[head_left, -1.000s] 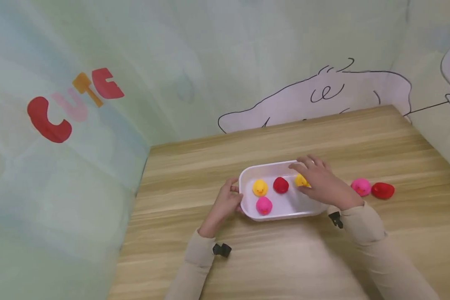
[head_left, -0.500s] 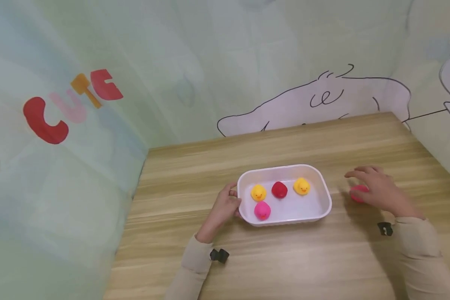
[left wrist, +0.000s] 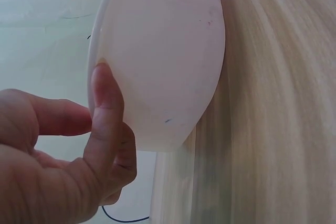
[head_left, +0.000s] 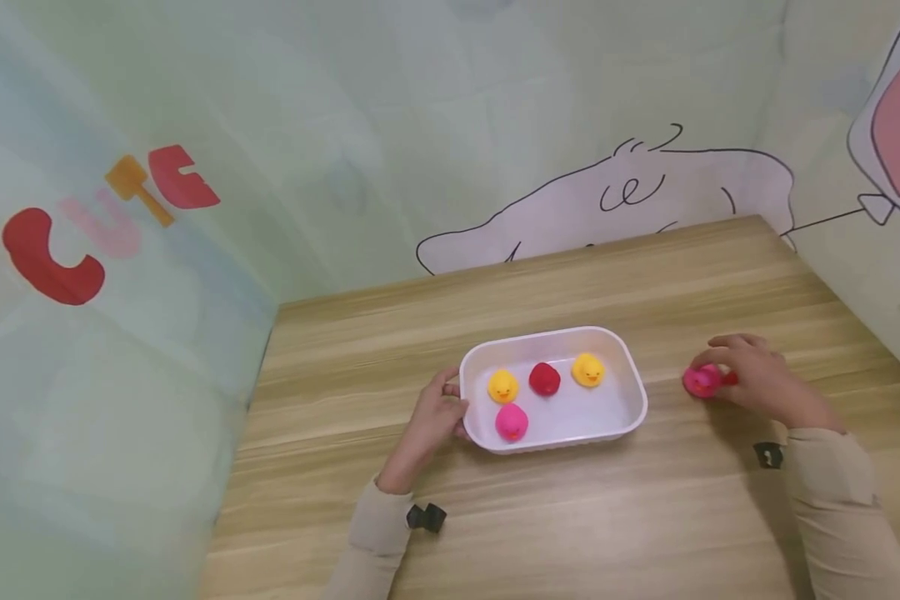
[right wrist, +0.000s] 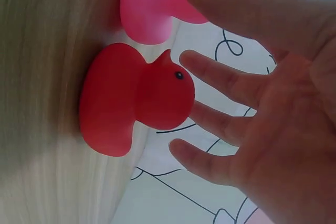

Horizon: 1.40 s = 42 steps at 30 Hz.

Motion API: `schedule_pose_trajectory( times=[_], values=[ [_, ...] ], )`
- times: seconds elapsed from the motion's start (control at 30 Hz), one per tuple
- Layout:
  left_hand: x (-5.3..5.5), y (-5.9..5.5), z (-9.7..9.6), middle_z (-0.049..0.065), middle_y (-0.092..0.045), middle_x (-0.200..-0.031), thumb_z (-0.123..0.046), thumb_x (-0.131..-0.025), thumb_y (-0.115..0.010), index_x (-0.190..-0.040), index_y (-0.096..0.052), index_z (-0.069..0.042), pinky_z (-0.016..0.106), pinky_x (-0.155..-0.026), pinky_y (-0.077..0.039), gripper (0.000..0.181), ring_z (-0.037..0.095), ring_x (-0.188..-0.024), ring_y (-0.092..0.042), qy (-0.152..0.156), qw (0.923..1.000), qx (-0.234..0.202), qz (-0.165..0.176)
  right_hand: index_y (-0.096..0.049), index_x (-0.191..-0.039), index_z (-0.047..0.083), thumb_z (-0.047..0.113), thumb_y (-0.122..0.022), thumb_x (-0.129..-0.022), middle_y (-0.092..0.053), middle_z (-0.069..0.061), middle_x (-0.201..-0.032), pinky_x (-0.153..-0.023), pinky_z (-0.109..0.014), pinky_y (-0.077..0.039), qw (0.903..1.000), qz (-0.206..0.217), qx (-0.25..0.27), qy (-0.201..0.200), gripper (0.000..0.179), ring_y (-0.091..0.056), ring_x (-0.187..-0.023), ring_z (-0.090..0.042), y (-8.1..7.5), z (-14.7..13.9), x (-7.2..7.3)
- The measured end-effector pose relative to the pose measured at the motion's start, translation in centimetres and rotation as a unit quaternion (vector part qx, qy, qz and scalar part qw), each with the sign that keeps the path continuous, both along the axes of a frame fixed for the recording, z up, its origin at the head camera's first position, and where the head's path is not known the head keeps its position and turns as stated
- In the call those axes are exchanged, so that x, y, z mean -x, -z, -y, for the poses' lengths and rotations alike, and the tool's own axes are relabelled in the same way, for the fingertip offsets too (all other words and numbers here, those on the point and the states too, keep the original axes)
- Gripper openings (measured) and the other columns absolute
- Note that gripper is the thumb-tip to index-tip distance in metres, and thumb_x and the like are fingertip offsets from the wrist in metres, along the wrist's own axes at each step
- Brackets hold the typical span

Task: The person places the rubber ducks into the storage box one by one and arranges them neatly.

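Observation:
My left hand (head_left: pixel 429 423) pinches the left end of a white plastic tray (head_left: pixel 581 417) between thumb and fingers, as the left wrist view shows close up. Inside the tray sit a yellow rubber duck (head_left: pixel 503 387), a red one (head_left: pixel 544 379), another yellow duck (head_left: pixel 588 370) and a pink duck (head_left: pixel 512 422). Right of the tray, my right hand (head_left: pixel 761 383) has thumb and index finger round a second pink rubber duck (head_left: pixel 699 382) at the tabletop. A second red rubber duck (right wrist: pixel 121 100) stands beside it, under the other spread fingers and mostly hidden in the head view.
The wood-grain table (head_left: pixel 555 525) meets a pale curtain (head_left: pixel 345 167) printed with cartoon outlines at its back and sides. Coloured letters (head_left: pixel 52 258) are on the left side. Both sleeves carry a small black clip (head_left: pixel 426 517) near the cuff.
My right hand has gone from over the yellow duck at the tray's right side to the pink duck on the table, closing its thumb and index finger on it. My left hand stays on the tray.

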State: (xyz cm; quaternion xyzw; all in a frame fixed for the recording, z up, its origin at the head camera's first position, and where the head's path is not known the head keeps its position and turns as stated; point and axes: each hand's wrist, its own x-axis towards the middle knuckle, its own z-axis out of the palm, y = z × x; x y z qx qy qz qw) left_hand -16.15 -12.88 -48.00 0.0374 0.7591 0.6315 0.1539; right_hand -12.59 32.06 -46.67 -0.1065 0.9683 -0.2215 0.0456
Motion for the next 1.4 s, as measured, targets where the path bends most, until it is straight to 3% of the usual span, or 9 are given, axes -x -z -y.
schedule_pose_trajectory(
  times=[0.37, 0.7, 0.97, 1.2, 1.4],
  values=[
    [-0.2, -0.3, 0.1, 0.022, -0.049, -0.108, 0.013, -0.092, -0.051, -0.148, -0.035, 0.01, 0.037, -0.053, -0.065, 0.058, 0.021, -0.067, -0.058, 0.003, 1.0, -0.002, 0.001, -0.072, -0.106, 0.002, -0.003, -0.078, -0.079, -0.046, -0.042, -0.129, -0.088, -0.088, -0.03, 0.9997, -0.02, -0.006, -0.014, 0.028, -0.029, -0.121, -0.068, -0.4, 0.8, 0.6],
    [-0.1, -0.2, -0.1, 0.024, -0.049, -0.109, 0.014, -0.092, -0.051, -0.148, -0.037, 0.01, 0.029, -0.051, -0.062, 0.057, 0.018, -0.065, -0.056, -0.002, 1.0, 0.002, -0.004, -0.071, -0.107, 0.006, -0.005, -0.077, -0.079, -0.048, -0.039, -0.132, -0.089, -0.085, -0.031, 0.9965, -0.07, 0.001, -0.044, 0.031, -0.031, -0.124, -0.064, -2.9, 3.4, 0.7],
    [-0.1, -0.2, -0.1, 0.025, -0.05, -0.109, 0.014, -0.092, -0.051, -0.146, -0.041, 0.01, 0.027, -0.049, -0.061, 0.055, 0.017, -0.063, -0.055, -0.005, 1.0, 0.005, -0.007, -0.072, -0.11, 0.005, -0.007, -0.078, -0.078, -0.05, -0.035, -0.133, -0.1, -0.083, -0.027, 0.9931, -0.097, -0.003, -0.066, 0.035, -0.032, -0.128, -0.061, -4.8, 6.3, 0.6],
    [-0.2, -0.4, 0.0, 0.02, -0.048, -0.105, 0.013, -0.092, -0.051, -0.144, -0.041, 0.012, 0.028, -0.049, -0.062, 0.053, 0.02, -0.065, -0.056, 0.004, 0.9999, -0.005, -0.009, -0.072, -0.113, 0.007, -0.006, -0.077, -0.081, -0.048, -0.029, -0.139, -0.105, -0.082, -0.026, 0.9941, -0.074, 0.016, -0.078, 0.035, -0.028, -0.134, -0.054, -5.4, 9.8, 0.5],
    [-0.2, -0.4, 0.0, 0.019, -0.048, -0.105, 0.013, -0.093, -0.05, -0.145, -0.04, 0.011, 0.032, -0.051, -0.064, 0.053, 0.021, -0.066, -0.058, 0.002, 1.0, -0.008, -0.005, -0.074, -0.114, 0.01, -0.006, -0.079, -0.079, -0.045, -0.027, -0.142, -0.107, -0.082, -0.026, 0.9924, -0.065, -0.006, -0.104, 0.039, -0.023, -0.137, -0.055, -4.6, 13.1, 0.6]
  ],
)
